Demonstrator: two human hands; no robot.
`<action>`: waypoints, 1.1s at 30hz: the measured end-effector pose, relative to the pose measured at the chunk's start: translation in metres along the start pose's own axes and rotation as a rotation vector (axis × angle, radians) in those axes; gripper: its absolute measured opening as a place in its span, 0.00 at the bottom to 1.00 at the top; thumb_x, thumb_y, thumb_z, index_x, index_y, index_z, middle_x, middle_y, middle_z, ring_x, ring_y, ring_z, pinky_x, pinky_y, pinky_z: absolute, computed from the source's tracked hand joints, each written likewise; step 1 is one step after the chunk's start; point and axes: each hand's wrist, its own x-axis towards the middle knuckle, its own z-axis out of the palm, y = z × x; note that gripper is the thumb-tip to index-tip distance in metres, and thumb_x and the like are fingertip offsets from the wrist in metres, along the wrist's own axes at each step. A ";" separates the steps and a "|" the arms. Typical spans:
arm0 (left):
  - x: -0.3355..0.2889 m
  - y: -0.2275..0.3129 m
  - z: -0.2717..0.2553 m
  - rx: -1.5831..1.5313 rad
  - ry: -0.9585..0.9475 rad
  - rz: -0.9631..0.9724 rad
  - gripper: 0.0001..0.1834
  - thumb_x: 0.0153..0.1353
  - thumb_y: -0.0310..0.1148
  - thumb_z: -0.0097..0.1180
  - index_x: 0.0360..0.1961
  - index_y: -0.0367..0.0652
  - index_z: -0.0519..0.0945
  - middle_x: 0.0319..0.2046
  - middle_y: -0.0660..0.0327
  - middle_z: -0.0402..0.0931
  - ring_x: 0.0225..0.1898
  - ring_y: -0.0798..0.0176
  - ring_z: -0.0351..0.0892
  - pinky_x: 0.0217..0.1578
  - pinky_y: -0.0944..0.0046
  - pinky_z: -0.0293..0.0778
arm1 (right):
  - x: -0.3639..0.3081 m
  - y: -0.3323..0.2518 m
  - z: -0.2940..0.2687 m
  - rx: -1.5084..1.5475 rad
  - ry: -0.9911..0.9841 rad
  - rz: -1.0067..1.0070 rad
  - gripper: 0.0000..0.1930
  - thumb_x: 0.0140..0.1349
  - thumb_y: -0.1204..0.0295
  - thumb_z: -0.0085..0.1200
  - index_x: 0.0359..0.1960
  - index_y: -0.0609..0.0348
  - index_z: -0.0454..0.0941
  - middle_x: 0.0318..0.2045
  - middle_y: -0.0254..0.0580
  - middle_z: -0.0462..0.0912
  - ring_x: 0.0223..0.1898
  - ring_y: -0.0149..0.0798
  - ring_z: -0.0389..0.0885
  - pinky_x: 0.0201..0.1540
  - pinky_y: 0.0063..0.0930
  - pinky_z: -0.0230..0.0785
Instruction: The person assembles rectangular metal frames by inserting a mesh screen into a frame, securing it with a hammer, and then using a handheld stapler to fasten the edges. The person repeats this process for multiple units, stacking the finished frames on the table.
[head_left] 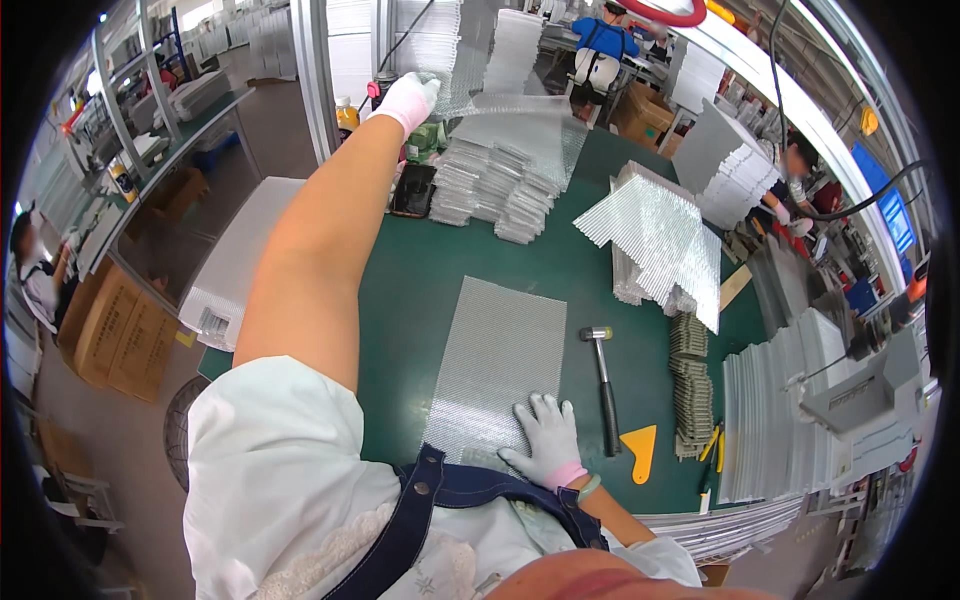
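Observation:
My left arm stretches to the far side of the bench, where my gloved left hand (410,100) has its fingers closed at the near-left edge of a clear plastic sheet (515,106). Its fingertips are partly hidden. My gloved right hand (549,436) lies flat, fingers spread, on the lower right part of a silvery ribbed panel (500,350). To the right of that panel is a hammer (605,395) with a black handle. A yellow scraper (640,453) lies beside the hammer's handle.
Bundles of clear-wrapped pieces (495,185) and a black tray (413,190) sit at the far left. Ribbed panels (655,235) are piled at the right, behind a row of greenish strips (691,385). White panels (770,410) stand along the right edge. Other people work beyond.

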 end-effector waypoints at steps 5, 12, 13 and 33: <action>-0.020 0.000 -0.009 -0.488 0.047 0.136 0.23 0.65 0.44 0.53 0.48 0.33 0.79 0.46 0.42 0.81 0.51 0.43 0.79 0.53 0.55 0.72 | -0.004 -0.002 0.005 -0.070 -0.022 0.022 0.40 0.53 0.42 0.58 0.62 0.56 0.71 0.64 0.58 0.66 0.68 0.58 0.59 0.69 0.62 0.42; -0.026 -0.030 -0.013 -0.174 -0.086 0.079 0.24 0.65 0.44 0.56 0.51 0.31 0.78 0.42 0.47 0.82 0.46 0.53 0.81 0.49 0.60 0.73 | 0.000 -0.006 0.000 -0.082 0.010 0.005 0.37 0.54 0.46 0.60 0.60 0.59 0.72 0.60 0.59 0.70 0.64 0.58 0.64 0.67 0.56 0.51; -0.024 -0.037 -0.010 -0.212 -0.078 0.060 0.24 0.65 0.44 0.56 0.50 0.31 0.78 0.41 0.47 0.82 0.45 0.54 0.82 0.49 0.60 0.73 | 0.002 -0.005 -0.002 -0.069 0.025 0.003 0.36 0.54 0.47 0.61 0.59 0.60 0.72 0.59 0.58 0.71 0.63 0.58 0.66 0.66 0.54 0.54; -0.010 -0.031 -0.010 -0.532 0.195 -0.041 0.21 0.62 0.36 0.63 0.53 0.37 0.78 0.47 0.56 0.82 0.50 0.61 0.79 0.54 0.64 0.71 | 0.353 0.048 -0.131 -0.240 0.123 0.196 0.47 0.55 0.44 0.60 0.72 0.56 0.56 0.71 0.47 0.59 0.74 0.44 0.53 0.73 0.50 0.42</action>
